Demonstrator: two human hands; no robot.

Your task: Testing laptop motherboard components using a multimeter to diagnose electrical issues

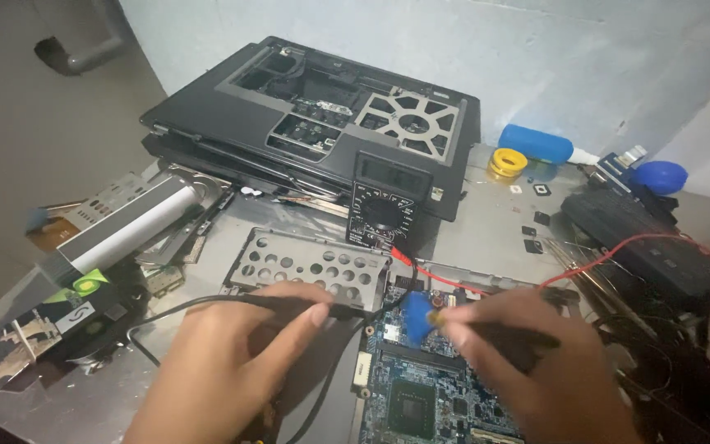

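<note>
A blue laptop motherboard (pixel 417 386) lies on the metal table in front of me. My left hand (pixel 232 362) pinches a black multimeter probe (pixel 347 312) and its tip reaches the board's upper left edge. My right hand (pixel 536 362) grips a second probe (pixel 503 335), dark with a brass tip, and that tip touches a blue part (pixel 417 316) on the board. A black multimeter (pixel 382 205) stands just behind the board, leaning on a laptop chassis. A red lead (pixel 610 255) and a black lead (pixel 174 308) run from it.
Opened black laptop chassis (pixel 322 115) are stacked at the back. A perforated metal bracket (pixel 306 267) lies left of the board. A blue bottle (pixel 536 144) and a yellow ring (pixel 509 161) sit at the back right. Loose parts (pixel 92 238) crowd the left, cables and a black adapter (pixel 643 238) the right.
</note>
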